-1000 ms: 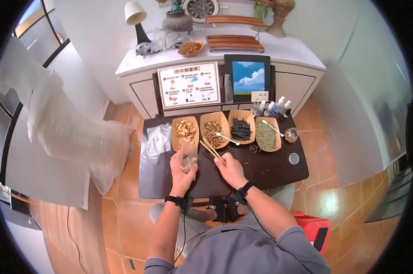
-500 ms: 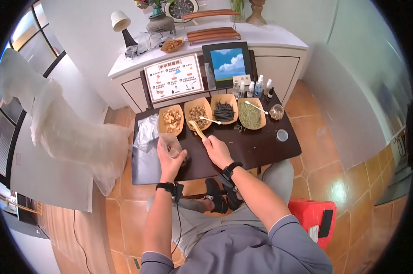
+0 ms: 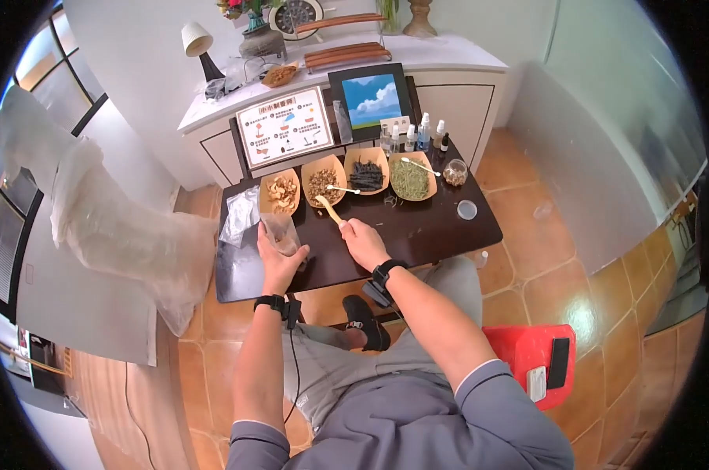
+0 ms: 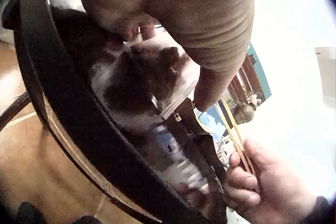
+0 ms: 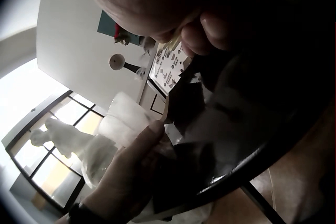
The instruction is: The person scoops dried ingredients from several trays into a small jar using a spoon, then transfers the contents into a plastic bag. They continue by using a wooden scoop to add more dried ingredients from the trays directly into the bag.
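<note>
"Largest item?"
"One dark surface (image 3: 237, 274), unchanged."

"Next?"
"Four card trays in a row, same order as before: slice tray (image 3: 282, 174), brown-bit tray (image 3: 323, 162), dark-strip tray (image 3: 366, 155), green-herb tray (image 3: 433, 186). One plastic packet (image 3: 241, 215), crumpled, left of the slice tray, as before."

"Hands?"
"Two. Left hand (image 3: 278, 262): fingers and thumb round a clear bag (image 3: 281, 229). Right hand (image 3: 364, 244): fingers closed on wooden tongs (image 3: 331, 211)."

"Position of the bag?"
"Upright-leaning, by the near end of the slice tray, as earlier. Whether it touches the tray, cannot tell."

"And the tongs?"
"Altered. A second ago their arms were spread, tips just short of the brown-bit tray; now the arms look nearly together and the tips are at that tray's near edge."

"Smaller stock?"
"Spray bottles (image 3: 424, 135), grouped behind the green-herb tray. One jar (image 3: 455, 172), just right of that tray. One clear lid (image 3: 466, 209), nearer the person. Two white spoons, one (image 3: 342, 189) over the brown-bit tray, one (image 3: 421, 166) over the green-herb tray; both unmoved."
</note>
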A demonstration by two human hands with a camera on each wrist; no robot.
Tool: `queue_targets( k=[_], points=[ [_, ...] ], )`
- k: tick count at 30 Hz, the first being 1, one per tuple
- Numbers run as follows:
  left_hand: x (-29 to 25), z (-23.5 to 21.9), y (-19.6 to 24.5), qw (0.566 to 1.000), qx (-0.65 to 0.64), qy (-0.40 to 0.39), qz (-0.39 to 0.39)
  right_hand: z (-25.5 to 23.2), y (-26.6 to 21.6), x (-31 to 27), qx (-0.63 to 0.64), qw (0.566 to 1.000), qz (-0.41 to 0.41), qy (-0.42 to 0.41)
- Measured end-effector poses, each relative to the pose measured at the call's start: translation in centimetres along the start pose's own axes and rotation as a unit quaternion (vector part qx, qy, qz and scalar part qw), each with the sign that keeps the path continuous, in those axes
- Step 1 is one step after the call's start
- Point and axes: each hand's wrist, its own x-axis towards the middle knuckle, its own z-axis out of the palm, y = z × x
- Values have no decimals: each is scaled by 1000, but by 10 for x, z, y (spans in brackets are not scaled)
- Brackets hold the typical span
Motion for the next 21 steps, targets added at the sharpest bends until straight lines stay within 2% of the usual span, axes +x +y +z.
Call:
queue_targets(
  k=[4,6,10,12,16,19,21],
  points=[
    [2,-2,2,1000,1,22,-14,-2,-9,1,-27,999,18,-5],
    [5,-1,0,998,-60,15,-25,-2,-11,0,-43,999,17,5],
    [5,0,-8,994,-98,26,-41,-6,-21,-1,-43,998,51,-9],
    [8,-2,-9,981,-180,11,-71,-6,-16,1,-50,997,51,-13],
    [11,-2,-20,972,-218,-9,-84,-3,3,8,-13,998,60,-29],
    [10,-2,-16,966,-241,-11,-91,-1,12,10,27,999,34,-18],
    [11,-3,-14,965,-245,-9,-94,-1,13,12,44,998,47,-20]
  ],
)
